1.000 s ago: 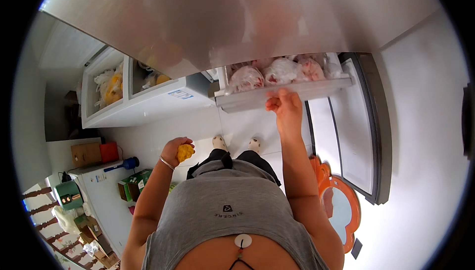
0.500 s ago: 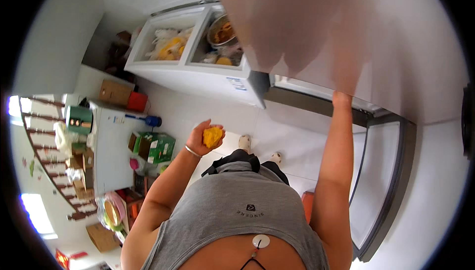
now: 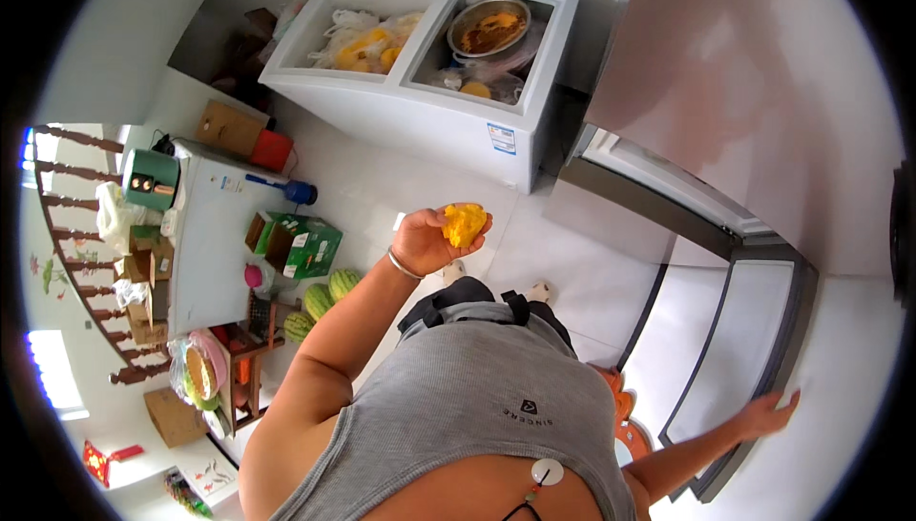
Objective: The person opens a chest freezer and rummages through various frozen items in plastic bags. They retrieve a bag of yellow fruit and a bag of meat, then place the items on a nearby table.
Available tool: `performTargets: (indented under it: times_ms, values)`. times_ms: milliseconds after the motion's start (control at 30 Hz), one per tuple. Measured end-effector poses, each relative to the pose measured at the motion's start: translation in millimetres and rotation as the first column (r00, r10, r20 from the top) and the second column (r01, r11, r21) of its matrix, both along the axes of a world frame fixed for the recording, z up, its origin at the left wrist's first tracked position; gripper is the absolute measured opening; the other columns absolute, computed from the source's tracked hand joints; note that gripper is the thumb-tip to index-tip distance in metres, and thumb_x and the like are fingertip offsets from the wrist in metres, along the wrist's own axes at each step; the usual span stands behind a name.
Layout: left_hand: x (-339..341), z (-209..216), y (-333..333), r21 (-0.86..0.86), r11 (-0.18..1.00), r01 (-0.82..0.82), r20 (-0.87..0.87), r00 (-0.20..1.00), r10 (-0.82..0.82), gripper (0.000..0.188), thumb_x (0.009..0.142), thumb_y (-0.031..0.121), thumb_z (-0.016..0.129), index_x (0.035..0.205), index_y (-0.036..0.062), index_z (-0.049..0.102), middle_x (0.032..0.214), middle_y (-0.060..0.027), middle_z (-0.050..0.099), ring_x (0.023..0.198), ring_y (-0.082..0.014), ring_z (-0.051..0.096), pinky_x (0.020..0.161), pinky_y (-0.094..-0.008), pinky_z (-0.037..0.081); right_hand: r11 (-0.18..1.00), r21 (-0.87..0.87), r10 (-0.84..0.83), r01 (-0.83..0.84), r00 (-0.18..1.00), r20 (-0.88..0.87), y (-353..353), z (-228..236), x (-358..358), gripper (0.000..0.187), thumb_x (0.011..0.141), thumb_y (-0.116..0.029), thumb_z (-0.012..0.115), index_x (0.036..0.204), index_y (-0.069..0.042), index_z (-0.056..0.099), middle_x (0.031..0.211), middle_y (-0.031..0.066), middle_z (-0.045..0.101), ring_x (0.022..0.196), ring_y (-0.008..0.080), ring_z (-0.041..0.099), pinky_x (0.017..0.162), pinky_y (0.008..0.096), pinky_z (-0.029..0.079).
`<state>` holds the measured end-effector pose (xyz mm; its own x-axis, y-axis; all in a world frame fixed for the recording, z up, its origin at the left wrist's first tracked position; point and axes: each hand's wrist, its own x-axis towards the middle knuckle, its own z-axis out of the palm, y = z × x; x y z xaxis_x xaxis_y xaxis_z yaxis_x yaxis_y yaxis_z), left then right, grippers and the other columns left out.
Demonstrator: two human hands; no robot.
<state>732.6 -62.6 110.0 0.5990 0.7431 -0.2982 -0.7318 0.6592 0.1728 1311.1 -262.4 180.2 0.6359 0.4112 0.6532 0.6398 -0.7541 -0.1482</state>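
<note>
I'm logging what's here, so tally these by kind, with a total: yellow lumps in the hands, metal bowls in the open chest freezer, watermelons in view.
Yellow lump, in the left hand: 1
Metal bowl, in the chest freezer: 1
Watermelons: 3
Total: 5

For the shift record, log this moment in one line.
left hand: holding yellow lump | right hand: at open fridge door, contact unclear | chest freezer: open, metal pot inside

Bright daylight — blown-out window (image 3: 55, 370) — fisheye-bent edges
</note>
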Motion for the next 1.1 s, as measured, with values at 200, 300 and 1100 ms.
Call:
performTargets:
  times_ms: [200, 300, 1100]
  values:
    - [-42, -10, 7, 0.01, 0.999, 0.042, -0.129, 0.991, -0.04, 0.048, 0.077, 0.009, 0.052, 0.122, -0.0052, 0.046, 0.119, -0.0197, 0.049, 0.118, -0.0328, 0.046, 0.099, -0.0433, 0.041, 0.86, -0.403, -0.462, 0.313, 0.815, -0.35, -105, -4, 5, 0.067, 0.092, -0.059, 0.024, 0.121, -0.007, 0.054, 0.119, 0.0177, 0.057, 0.106, 0.0358, 0.055, 0.089, 0.0442, 0.044]
    - [-78, -10, 8, -0.005, 1.0, 0.021, -0.115, 0.993, -0.021, 0.046, 0.08, 0.012, 0.054, 0.122, -0.0046, 0.045, 0.121, -0.0202, 0.049, 0.119, -0.0348, 0.046, 0.098, -0.0437, 0.043, 0.8, -0.486, -0.556, 0.352, 0.737, -0.383, -94, 4, -32, 0.07, 0.092, -0.059, 0.025, 0.118, -0.001, 0.054, 0.115, 0.02, 0.058, 0.106, 0.0379, 0.055, 0.085, 0.0476, 0.044]
    - [-304, 14, -45, 0.159, 0.882, -0.443, 0.127, 0.896, 0.426, 0.046, 0.086, 0.016, 0.058, 0.127, 0.0036, 0.042, 0.124, -0.0199, 0.048, 0.123, -0.0415, 0.041, 0.093, -0.043, 0.048, 0.684, 0.206, 0.722, -0.7, 0.609, -0.329, 151, -18, -428, 0.013, 0.089, -0.009, 0.053, 0.093, 0.004, 0.056, 0.091, 0.0129, 0.058, 0.08, 0.0249, 0.056, 0.071, 0.0322, 0.046]
